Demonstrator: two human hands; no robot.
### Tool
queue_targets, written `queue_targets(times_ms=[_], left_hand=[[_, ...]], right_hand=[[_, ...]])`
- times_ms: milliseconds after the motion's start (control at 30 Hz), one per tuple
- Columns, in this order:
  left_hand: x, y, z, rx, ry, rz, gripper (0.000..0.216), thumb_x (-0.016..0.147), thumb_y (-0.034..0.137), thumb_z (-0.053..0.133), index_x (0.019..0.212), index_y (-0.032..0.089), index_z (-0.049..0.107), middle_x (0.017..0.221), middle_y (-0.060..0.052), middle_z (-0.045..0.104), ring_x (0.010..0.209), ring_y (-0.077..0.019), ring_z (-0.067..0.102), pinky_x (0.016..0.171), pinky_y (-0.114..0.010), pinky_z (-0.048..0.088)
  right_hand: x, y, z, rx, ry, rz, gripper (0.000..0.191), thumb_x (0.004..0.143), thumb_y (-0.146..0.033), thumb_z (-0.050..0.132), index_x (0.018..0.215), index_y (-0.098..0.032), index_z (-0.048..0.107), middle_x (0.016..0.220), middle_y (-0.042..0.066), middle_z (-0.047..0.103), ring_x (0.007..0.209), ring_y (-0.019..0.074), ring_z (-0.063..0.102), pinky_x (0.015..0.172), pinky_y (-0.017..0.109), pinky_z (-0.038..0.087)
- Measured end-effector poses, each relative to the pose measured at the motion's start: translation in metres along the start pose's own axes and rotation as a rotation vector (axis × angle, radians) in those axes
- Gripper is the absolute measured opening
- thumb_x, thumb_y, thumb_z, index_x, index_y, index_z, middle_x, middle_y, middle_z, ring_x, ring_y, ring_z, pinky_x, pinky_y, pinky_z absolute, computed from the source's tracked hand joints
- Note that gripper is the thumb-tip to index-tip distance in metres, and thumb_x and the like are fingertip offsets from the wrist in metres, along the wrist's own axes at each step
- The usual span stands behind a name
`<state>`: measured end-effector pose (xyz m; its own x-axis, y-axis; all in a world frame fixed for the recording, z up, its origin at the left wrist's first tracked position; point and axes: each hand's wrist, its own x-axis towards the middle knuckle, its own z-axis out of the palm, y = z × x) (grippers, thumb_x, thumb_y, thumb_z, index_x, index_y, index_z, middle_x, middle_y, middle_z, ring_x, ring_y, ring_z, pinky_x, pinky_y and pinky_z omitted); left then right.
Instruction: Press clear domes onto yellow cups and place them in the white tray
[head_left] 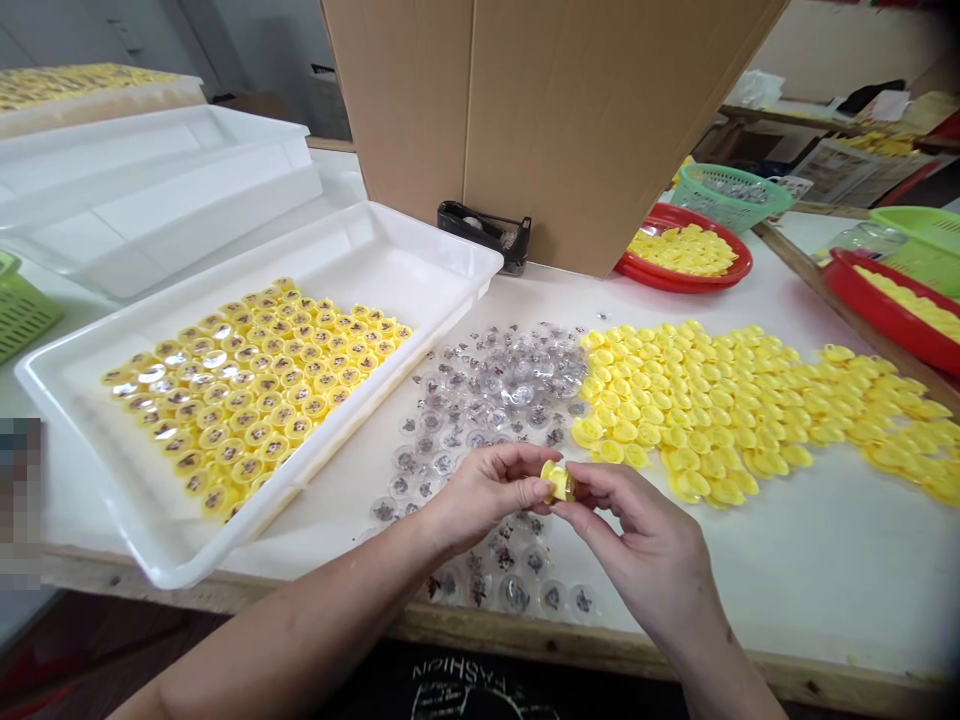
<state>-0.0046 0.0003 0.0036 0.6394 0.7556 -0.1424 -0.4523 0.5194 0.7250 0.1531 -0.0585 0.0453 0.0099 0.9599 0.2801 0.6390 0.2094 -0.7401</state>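
Note:
Between my two hands is a small yellow plastic piece [557, 482], held above the table in front of me. My left hand [499, 492] pinches it from the left with thumb and fingers. From the right, the fingertips of my right hand [637, 525] close on the same piece. Beneath and behind the hands lie many clear round discs [517, 375] with dark printed figures. Right of them spreads a wide layer of yellow plastic cups [705, 390]. A white tray [157, 545] on the left holds rows of yellow pieces with printed round faces [255, 400].
A black tape dispenser [487, 232] stands behind the tray, against a large cardboard box [540, 120]. Red bowls [742, 270] with yellow pieces and a green basket [727, 200] sit back right. More white trays [187, 190] are at back left. A wooden edge [622, 650] borders the table.

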Motion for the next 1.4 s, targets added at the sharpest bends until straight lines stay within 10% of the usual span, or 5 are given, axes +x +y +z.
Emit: queue_targets(times_ms=[700, 1100, 1400], left_hand=[[-0.005, 0.0, 0.008, 0.081, -0.045, 0.024, 0.042, 0.068, 0.019, 0.078, 0.108, 0.019, 0.065, 0.092, -0.004, 0.07, 0.086, -0.0166, 0.066, 0.084, -0.033, 0.05], [-0.005, 0.002, 0.001, 0.535, 0.072, 0.201, 0.029, 0.073, 0.028, 0.073, 0.099, 0.017, 0.064, 0.091, -0.006, 0.065, 0.083, -0.0162, 0.061, 0.075, -0.029, 0.05], [-0.008, 0.012, 0.007, 0.982, 0.129, 0.301, 0.018, 0.079, 0.024, 0.064, 0.096, 0.018, 0.064, 0.085, -0.005, 0.066, 0.075, -0.016, 0.061, 0.069, -0.027, 0.047]], right_hand=[[-0.005, -0.002, 0.016, -0.315, 0.168, -0.163, 0.006, 0.083, -0.021, 0.06, 0.089, -0.022, 0.06, 0.074, 0.001, 0.061, 0.065, 0.0136, 0.061, 0.059, 0.025, 0.051], [-0.01, 0.02, 0.009, 0.333, -0.066, 0.235, 0.022, 0.084, -0.032, 0.062, 0.103, -0.021, 0.06, 0.095, 0.005, 0.067, 0.085, 0.0182, 0.064, 0.076, 0.033, 0.055], [-0.015, 0.018, 0.021, 0.342, 0.011, 0.21, 0.016, 0.085, -0.031, 0.059, 0.097, -0.021, 0.06, 0.088, 0.005, 0.068, 0.079, 0.0177, 0.064, 0.072, 0.032, 0.055]])
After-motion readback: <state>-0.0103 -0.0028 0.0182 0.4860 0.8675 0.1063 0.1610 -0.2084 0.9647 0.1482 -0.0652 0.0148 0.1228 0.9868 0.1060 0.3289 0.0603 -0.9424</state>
